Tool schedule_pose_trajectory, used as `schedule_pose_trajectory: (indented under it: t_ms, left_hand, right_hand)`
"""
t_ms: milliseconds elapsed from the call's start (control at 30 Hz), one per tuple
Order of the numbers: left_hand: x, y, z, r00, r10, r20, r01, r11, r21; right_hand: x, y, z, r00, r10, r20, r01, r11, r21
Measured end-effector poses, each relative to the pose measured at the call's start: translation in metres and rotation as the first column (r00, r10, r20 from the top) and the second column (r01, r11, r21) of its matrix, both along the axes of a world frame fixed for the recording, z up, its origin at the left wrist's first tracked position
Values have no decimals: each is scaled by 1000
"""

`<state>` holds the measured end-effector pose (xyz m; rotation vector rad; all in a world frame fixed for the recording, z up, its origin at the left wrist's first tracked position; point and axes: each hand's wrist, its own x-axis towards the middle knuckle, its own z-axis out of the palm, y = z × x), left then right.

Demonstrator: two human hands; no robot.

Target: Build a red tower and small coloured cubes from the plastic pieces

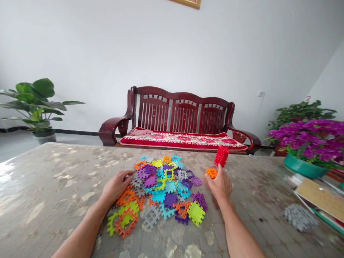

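A pile of flat interlocking plastic building tiles (170, 187) in purple, blue, yellow-green, orange and grey lies on the table between my hands. My left hand (118, 184) rests at the pile's left edge, fingers stretched out beside grey and purple tiles, and holds nothing I can see. To the right of the pile, my right hand (220, 184) has an orange building tile (211, 173) between its thumb and fingers. Just beyond its fingertips stands an upright stack of red tiles (221, 156). Part of the orange tile is hidden by the hand.
A heap of grey tiles (301, 217) lies at the right, near a clipboard (321, 199) and a teal pot of purple flowers (309, 166). The patterned tabletop (67, 179) extends around the pile. Behind it stands a wooden bench (182, 114); a potted plant (43, 107) is far left.
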<state>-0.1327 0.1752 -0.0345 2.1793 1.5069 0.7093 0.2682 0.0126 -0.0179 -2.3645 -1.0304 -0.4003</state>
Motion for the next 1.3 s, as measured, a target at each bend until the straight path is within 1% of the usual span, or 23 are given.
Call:
schedule_pose_trajectory:
  t_ms: [67, 233, 467, 633, 733, 933, 1100, 1167, 1200, 1267, 1300]
  left_hand:
    - [0, 0, 0, 1000, 3, 0, -3, 1000, 1]
    - [0, 0, 0, 1000, 6, -21, -6, 1000, -6]
    - [0, 0, -1, 1000, -1, -21, 1, 1000, 20]
    - [0, 0, -1, 1000, 14, -20, -13, 1000, 28]
    - [0, 1, -2, 1000, 6, -19, -5, 1000, 10]
    - [0, 1, -2, 1000, -2, -3, 2, 1000, -1]
    - [2, -4, 3, 999, -19, 26, 20, 1000, -14]
    - [2, -5, 4, 999, -24, 32, 25, 1000, -16]
    - [2, -6, 4, 999, -24, 32, 24, 1000, -16]
    - [3, -6, 3, 999, -29, 32, 30, 999, -16]
    - [3, -6, 2, 999, -36, 32, 36, 999, -14]
  right_hand:
    - [1, 2, 0, 1000, 4, -10, -4, 1000, 10]
    - [5, 7, -5, 995, -1, -95, -2, 1000, -24]
    - [8, 9, -9, 990, 28, -135, -26, 1000, 16]
    - [5, 6, -8, 992, 27, -124, -23, 999, 29]
    - [3, 6, -9, 993, 26, -114, -24, 999, 22]
    - [6, 8, -15, 996, 56, -69, -55, 998, 25]
    - [5, 4, -14, 1000, 11, -2, -11, 1000, -14]
    - [5, 1, -10, 998, 0, 60, -1, 1000, 24]
    - [4, 0, -8, 996, 4, 92, -11, 997, 74]
    - [2, 0, -6, 988, 40, 149, -70, 977, 203]
    - [0, 2, -6, 982, 80, 172, -123, 958, 259]
